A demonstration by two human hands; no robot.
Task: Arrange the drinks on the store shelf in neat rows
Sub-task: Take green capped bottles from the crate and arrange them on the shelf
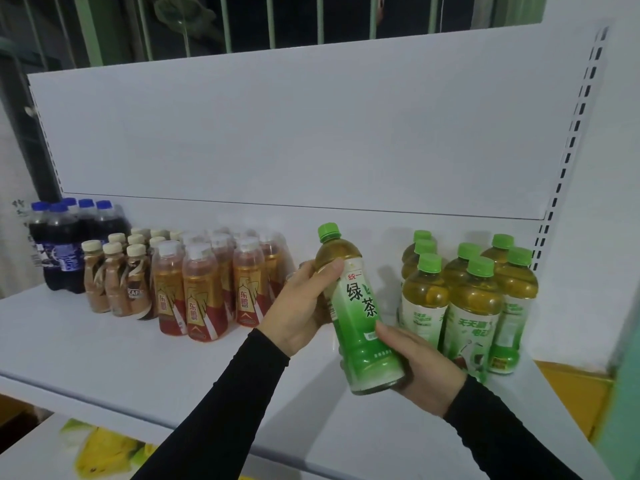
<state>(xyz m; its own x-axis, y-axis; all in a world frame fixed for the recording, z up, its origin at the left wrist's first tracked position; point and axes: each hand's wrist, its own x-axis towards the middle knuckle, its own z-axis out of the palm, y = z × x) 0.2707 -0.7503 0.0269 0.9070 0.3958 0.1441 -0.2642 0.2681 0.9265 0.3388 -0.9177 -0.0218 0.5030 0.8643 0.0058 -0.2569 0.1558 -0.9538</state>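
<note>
I hold a green tea bottle [360,313] with a green cap, tilted slightly left, above the white shelf [104,348]. My left hand [301,306] grips its upper body, thumb across the front. My right hand [419,368] grips its base from the right. Several more green tea bottles [474,299] stand grouped on the shelf's right. Orange-and-red energy drink bottles [204,292] stand in rows at centre left, brown coffee bottles [117,282] to their left, and dark cola bottles [65,244] with blue caps at the far left.
The shelf's white back panel [311,126] rises behind the drinks, with a slotted upright [571,140] on the right. A gap of bare shelf lies between the energy drinks and the green tea group. A lower shelf with yellow packaging [100,448] shows below.
</note>
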